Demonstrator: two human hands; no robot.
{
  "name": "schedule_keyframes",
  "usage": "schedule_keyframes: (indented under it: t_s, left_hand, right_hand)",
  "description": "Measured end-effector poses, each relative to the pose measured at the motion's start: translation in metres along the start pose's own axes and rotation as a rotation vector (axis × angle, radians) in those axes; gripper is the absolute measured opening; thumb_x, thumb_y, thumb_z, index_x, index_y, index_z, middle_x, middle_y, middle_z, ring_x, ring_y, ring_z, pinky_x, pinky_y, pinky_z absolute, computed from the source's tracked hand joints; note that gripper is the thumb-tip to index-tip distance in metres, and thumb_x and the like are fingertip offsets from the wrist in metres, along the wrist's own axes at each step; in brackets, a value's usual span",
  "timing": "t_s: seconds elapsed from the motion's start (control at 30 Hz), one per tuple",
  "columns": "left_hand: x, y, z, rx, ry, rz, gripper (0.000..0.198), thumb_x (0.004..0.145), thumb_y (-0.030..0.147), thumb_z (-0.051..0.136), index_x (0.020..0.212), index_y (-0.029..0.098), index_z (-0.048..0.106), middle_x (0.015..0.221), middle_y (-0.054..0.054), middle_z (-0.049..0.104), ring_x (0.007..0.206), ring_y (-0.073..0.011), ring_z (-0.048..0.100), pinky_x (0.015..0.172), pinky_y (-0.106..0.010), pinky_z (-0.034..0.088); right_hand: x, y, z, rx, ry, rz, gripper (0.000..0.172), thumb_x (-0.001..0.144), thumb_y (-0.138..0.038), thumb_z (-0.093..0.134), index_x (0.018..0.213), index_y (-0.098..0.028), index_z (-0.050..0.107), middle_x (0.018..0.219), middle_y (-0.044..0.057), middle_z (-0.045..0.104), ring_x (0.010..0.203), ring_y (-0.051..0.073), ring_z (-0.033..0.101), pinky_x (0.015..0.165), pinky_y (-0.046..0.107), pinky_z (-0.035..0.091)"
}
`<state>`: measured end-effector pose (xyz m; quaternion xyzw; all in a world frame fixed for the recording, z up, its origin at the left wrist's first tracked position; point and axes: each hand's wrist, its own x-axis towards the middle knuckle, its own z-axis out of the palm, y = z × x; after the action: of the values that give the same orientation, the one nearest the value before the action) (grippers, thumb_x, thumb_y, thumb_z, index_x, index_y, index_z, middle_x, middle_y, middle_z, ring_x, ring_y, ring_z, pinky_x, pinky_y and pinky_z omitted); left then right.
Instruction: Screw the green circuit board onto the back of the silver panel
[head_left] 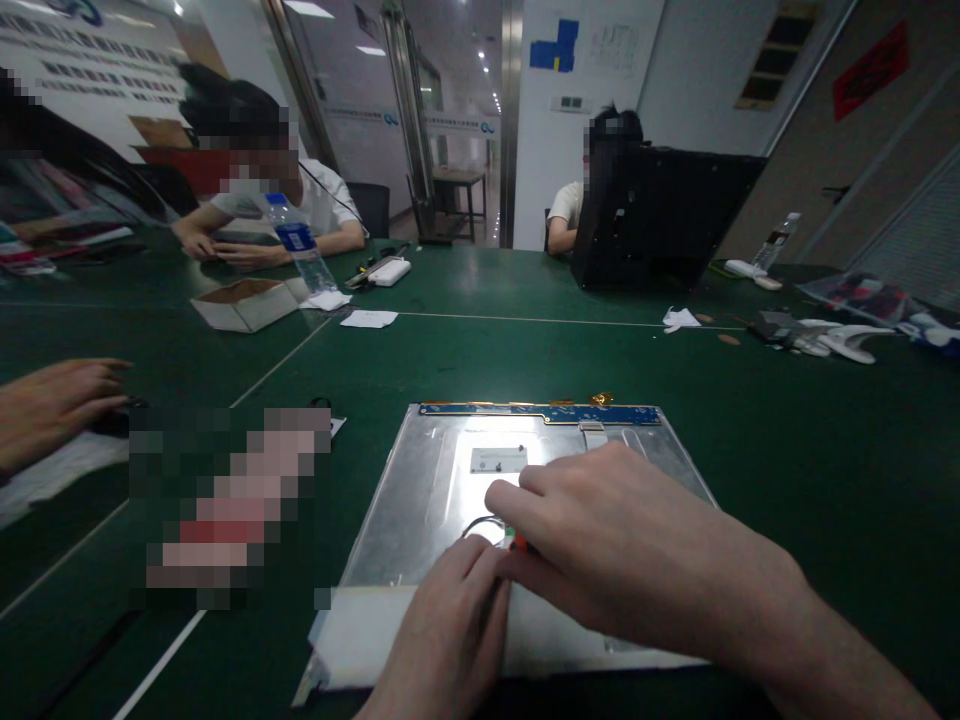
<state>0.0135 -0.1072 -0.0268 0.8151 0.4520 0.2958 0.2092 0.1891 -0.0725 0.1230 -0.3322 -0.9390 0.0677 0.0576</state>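
1. at far left, a co-worker's hand [64, 410] reaches over the green table [240, 375], well apart from the work at centre.

2. the person's left hand [454, 620] bends over the near part of a flat metal-backed panel [427, 500], fingers curled together; whether they grip anything cannot be told, as the fingertips are hidden.

3. between the hands, a thin black lead [480, 520] loops over the metal, just beside a small orange piece [518, 541]. the step in hand appears to be close fingertip work at this spot, perhaps on the lead's end.

4. the right hand [585, 530] arches above the panel, thumb and forefinger closed on the orange piece. the next move seems to call for a steady left hand and a light, careful pinch, with no strain on the lead.

5. the panel lies flat on the table directly before the person, its blue circuit strip [487, 411] along the far edge and a whitish band [367, 630] along the near one; its long axis seems to run left to right, though foreshortening clouds that.
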Motion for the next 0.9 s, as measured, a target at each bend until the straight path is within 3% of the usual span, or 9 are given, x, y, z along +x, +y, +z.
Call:
schedule_keyframes:
  t_s: [0.13, 0.3, 0.5, 0.6, 0.73, 0.9]
  left_hand:
    - [0.0039, 0.0061, -0.0024, -0.012, 0.001, -0.027, 0.018, 0.086, 0.012, 0.04, 0.083, 0.019, 0.056, 0.083, -0.007, 0.062, 0.072, -0.0224, 0.06, 0.062, -0.033, 0.049]
    - [0.0018, 0.0057, -0.0034, -0.022, -0.03, -0.045, 0.018, 0.084, 0.011, 0.04, 0.087, 0.018, 0.057, 0.087, -0.008, 0.061, 0.077, -0.0231, 0.059, 0.066, -0.035, 0.05]
    - [-0.0024, -0.0016, 0.0, -0.026, -0.027, -0.035, 0.017, 0.085, 0.012, 0.041, 0.084, 0.019, 0.056, 0.088, -0.006, 0.061, 0.079, -0.0216, 0.059, 0.068, -0.033, 0.05]
    - [0.0, 0.0003, -0.0005, -0.012, -0.01, -0.022, 0.018, 0.086, 0.012, 0.04, 0.083, 0.02, 0.057, 0.085, -0.006, 0.062, 0.076, -0.021, 0.06, 0.065, -0.032, 0.049]
    - [0.0037, 0.0063, -0.0039, -0.014, -0.002, -0.042, 0.018, 0.087, 0.013, 0.041, 0.081, 0.019, 0.058, 0.083, -0.007, 0.062, 0.073, -0.0216, 0.06, 0.063, -0.032, 0.049]
    - [0.0018, 0.005, -0.0035, -0.024, -0.005, -0.035, 0.02, 0.083, 0.01, 0.042, 0.088, 0.019, 0.06, 0.087, -0.008, 0.062, 0.077, -0.0219, 0.061, 0.065, -0.031, 0.051]
  right_hand:
    - [-0.0012, -0.0006, -0.0028, 0.019, -0.013, -0.047, 0.007, 0.088, -0.018, 0.052, 0.095, -0.02, 0.052, 0.084, 0.001, 0.063, 0.062, 0.014, 0.051, 0.049, 0.028, 0.026]
    - [-0.0015, 0.0006, -0.0026, 0.056, -0.029, -0.03, 0.018, 0.084, -0.029, 0.061, 0.096, -0.02, 0.052, 0.082, 0.001, 0.064, 0.063, 0.014, 0.053, 0.049, 0.028, 0.026]
    - [0.0011, 0.001, 0.0011, 0.008, -0.001, 0.032, 0.016, 0.091, -0.037, 0.056, 0.09, -0.02, 0.057, 0.071, -0.001, 0.064, 0.056, 0.013, 0.051, 0.048, 0.028, 0.021]
    - [0.0013, -0.0001, -0.0013, 0.023, -0.02, 0.008, 0.015, 0.094, -0.03, 0.049, 0.09, -0.019, 0.058, 0.073, 0.001, 0.064, 0.058, 0.014, 0.053, 0.049, 0.028, 0.024]
    - [-0.0003, -0.0014, -0.0059, 0.034, -0.047, -0.026, 0.008, 0.087, -0.022, 0.054, 0.094, -0.018, 0.054, 0.08, 0.002, 0.064, 0.061, 0.014, 0.053, 0.049, 0.028, 0.028]
    - [-0.0021, -0.0006, -0.0052, 0.044, -0.05, -0.02, 0.014, 0.086, -0.028, 0.057, 0.096, -0.02, 0.053, 0.079, 0.001, 0.064, 0.062, 0.014, 0.054, 0.049, 0.028, 0.027]
